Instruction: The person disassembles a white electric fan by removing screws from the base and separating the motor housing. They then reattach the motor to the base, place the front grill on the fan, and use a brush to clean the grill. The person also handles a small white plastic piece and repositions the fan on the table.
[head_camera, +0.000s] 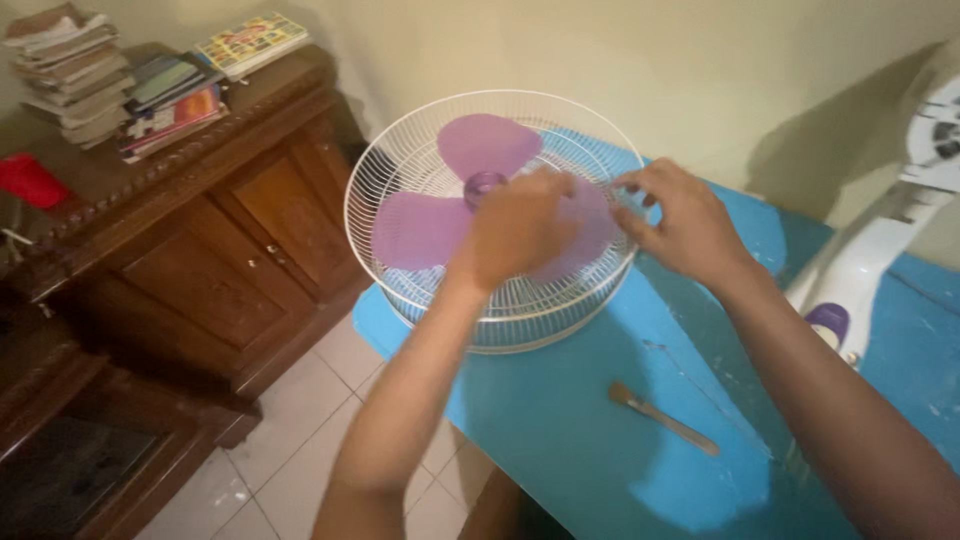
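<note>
In the head view, a white wire fan cage (497, 322) lies flat on a blue table (560, 420), close to its far left corner, with a purple three-bladed fan blade (420, 228) resting inside it. The left hand (515, 232) reaches over the cage with its fingers curled down over the right-hand blade, near the purple hub (484, 184); it seems to press or pinch there, though the back of the hand hides the fingertips, so I cannot tell what it actually grips. The right hand (685, 222) is at the cage's right rim, thumb and forefinger drawn narrow on the wire edge (the other fingers are loosely bent).

On the table nearer the person, well apart from the cage, lies a small brush (662, 418). At the right edge the white fan stand (870, 265) leans across the table. Left of the table is a dark wooden cabinet (215, 250) with stacked books (75, 70) on top, above a white tiled floor (290, 470).
</note>
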